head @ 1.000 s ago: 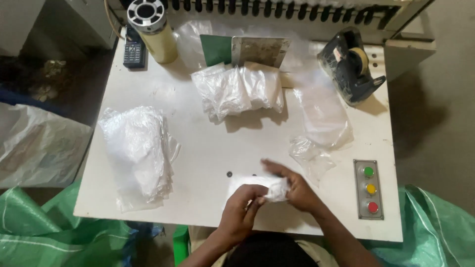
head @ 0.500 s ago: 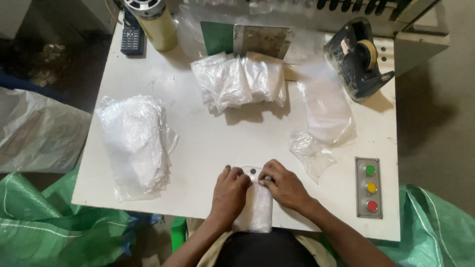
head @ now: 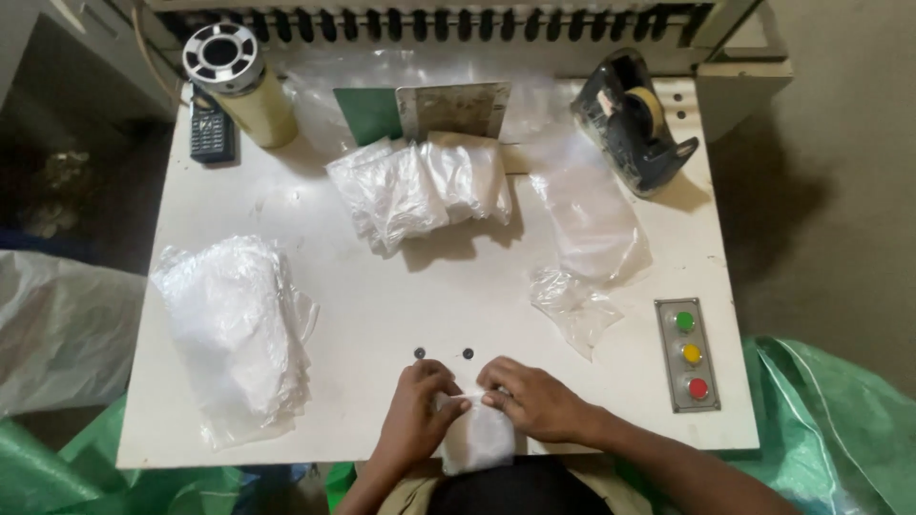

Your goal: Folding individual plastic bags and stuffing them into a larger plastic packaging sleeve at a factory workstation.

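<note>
White soft packet [head: 477, 441] at table [head: 382, 315] edge, pinched by left hand [head: 418, 415], right hand [head: 534, 402].

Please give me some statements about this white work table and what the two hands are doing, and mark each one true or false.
1. Both hands, left and right, pinch a small white plastic-wrapped packet at the table's near edge. True.
2. The black tape dispenser stands at the near left corner. False: far right corner.
3. The panel of green, yellow and red buttons lies right of the hands. True.
4. The loose pile of clear plastic bags lies under the left hand. False: it lies apart, further left.
</note>
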